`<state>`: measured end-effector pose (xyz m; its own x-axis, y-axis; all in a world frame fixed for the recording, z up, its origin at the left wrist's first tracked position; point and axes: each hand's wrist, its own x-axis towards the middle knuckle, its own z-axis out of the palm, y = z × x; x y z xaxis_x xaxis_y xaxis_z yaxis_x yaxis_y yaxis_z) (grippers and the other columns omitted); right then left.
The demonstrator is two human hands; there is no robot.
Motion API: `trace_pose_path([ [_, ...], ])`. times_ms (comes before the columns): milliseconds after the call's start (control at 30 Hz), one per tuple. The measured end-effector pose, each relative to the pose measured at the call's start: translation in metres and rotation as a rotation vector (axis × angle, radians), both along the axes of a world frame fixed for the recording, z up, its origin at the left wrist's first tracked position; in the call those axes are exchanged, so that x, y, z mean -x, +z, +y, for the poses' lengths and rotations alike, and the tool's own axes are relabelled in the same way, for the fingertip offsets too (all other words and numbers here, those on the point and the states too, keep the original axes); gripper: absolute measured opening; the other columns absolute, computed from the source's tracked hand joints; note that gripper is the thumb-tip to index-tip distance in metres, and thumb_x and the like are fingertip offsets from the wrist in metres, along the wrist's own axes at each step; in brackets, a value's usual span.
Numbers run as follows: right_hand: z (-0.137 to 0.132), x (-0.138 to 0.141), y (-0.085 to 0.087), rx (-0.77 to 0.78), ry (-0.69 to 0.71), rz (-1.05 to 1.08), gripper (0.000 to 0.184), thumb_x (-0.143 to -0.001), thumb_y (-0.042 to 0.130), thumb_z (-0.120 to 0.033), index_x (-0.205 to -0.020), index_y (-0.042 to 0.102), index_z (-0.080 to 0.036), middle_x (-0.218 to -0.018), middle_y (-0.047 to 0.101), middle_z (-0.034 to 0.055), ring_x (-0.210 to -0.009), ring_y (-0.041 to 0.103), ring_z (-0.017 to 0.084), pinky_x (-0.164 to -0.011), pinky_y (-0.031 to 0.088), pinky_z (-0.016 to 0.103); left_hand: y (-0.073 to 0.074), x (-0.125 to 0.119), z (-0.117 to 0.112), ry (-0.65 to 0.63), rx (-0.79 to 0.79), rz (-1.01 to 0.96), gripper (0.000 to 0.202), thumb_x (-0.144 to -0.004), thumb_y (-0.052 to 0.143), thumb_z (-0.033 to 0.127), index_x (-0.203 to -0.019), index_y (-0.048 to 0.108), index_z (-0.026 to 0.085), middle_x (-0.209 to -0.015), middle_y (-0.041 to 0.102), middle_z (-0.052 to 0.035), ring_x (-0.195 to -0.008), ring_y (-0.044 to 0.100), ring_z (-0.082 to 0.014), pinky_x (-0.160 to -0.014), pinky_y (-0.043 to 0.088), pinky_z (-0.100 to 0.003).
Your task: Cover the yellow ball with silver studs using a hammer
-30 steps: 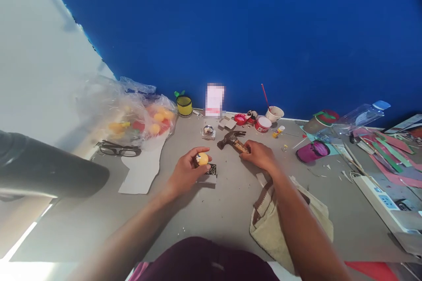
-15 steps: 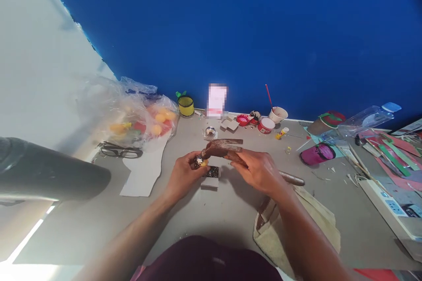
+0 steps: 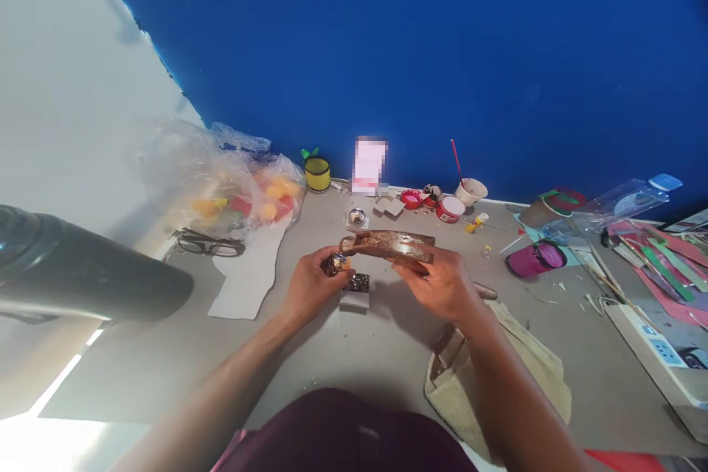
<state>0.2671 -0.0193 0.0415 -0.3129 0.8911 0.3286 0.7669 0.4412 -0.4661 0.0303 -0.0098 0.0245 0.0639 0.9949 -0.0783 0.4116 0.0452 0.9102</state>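
My left hand (image 3: 314,284) pinches a small orange ball (image 3: 339,262) partly covered in shiny mirror-like pieces. A rusty claw hammer (image 3: 392,245) is in my right hand (image 3: 442,284), gripped close to its head. The striking end of the hammer is right at the top of the ball; I cannot tell whether they touch. The handle sticks out past the right side of my right hand. Below the ball sits a small open white box (image 3: 355,300) holding glittering bits. Another mirrored ball (image 3: 357,217) rests farther back on a small white piece.
A beige cloth (image 3: 498,383) lies under my right forearm. Eyeglasses (image 3: 210,244) and a plastic bag (image 3: 259,199) are at left. A paper cup (image 3: 471,192), glue stick (image 3: 476,223), magenta container (image 3: 535,259) and power strip (image 3: 647,346) stand right. A grey cylinder (image 3: 94,265) juts in from the left.
The hammer has turned in my right hand, its head now lying more level and its striking end slightly raised. My left hand keeps the ball. The whole view has shifted slightly.
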Motion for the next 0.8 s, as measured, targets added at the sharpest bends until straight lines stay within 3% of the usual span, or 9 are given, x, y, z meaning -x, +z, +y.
trace_pose_path([
  [133,0.006,-0.001,-0.004,0.014,0.061,-0.021,0.019,-0.091,0.060,-0.026,-0.105,0.073,-0.025,-0.091,0.071,0.0063,-0.080,0.063,0.021,-0.072,0.043,0.030,-0.002,0.001,0.000,-0.011,-0.009,-0.021,0.031,-0.073,0.068,0.028,-0.102,0.075,0.018,-0.068,0.063,0.0035,-0.061,0.054,-0.0133,-0.059,0.042,-0.024],
  [267,0.019,-0.011,-0.009,0.112,-0.122,0.029,0.032,-0.086,0.065,-0.029,-0.117,0.068,-0.027,-0.102,0.073,0.0048,-0.086,0.065,0.023,-0.074,0.044,0.031,-0.005,0.002,-0.001,0.017,-0.030,-0.016,0.038,-0.075,0.067,0.025,-0.111,0.072,0.019,-0.074,0.065,0.0022,-0.062,0.055,-0.0136,-0.063,0.045,-0.026],
  [400,0.034,-0.024,-0.019,0.279,-0.340,-0.111,0.042,-0.084,0.067,-0.034,-0.126,0.063,-0.030,-0.094,0.075,0.0030,-0.083,0.067,0.025,-0.070,0.041,0.032,-0.008,0.002,-0.001,-0.014,-0.028,0.021,0.043,-0.074,0.067,0.023,-0.117,0.071,0.020,-0.088,0.068,-0.0013,-0.068,0.058,-0.0149,-0.068,0.047,-0.028],
  [600,0.049,-0.029,-0.038,0.414,-0.403,-0.203,0.040,-0.086,0.064,-0.031,-0.126,0.062,-0.025,-0.096,0.075,0.0059,-0.087,0.067,0.026,-0.066,0.036,0.030,-0.006,0.003,-0.004,-0.052,0.054,-0.023,0.049,-0.081,0.063,0.030,-0.130,0.063,0.020,-0.089,0.068,-0.0010,-0.074,0.060,-0.0162,-0.072,0.047,-0.029],
  [800,0.050,-0.024,-0.052,0.366,-0.392,-0.249,0.023,-0.089,0.060,-0.026,-0.110,0.068,-0.021,-0.105,0.068,0.0091,-0.094,0.062,0.024,-0.073,0.040,0.029,0.002,0.004,-0.007,-0.069,0.072,-0.012,0.044,-0.088,0.057,0.038,-0.128,0.063,0.021,-0.099,0.071,-0.0026,-0.080,0.061,-0.0171,-0.076,0.047,-0.029],
])
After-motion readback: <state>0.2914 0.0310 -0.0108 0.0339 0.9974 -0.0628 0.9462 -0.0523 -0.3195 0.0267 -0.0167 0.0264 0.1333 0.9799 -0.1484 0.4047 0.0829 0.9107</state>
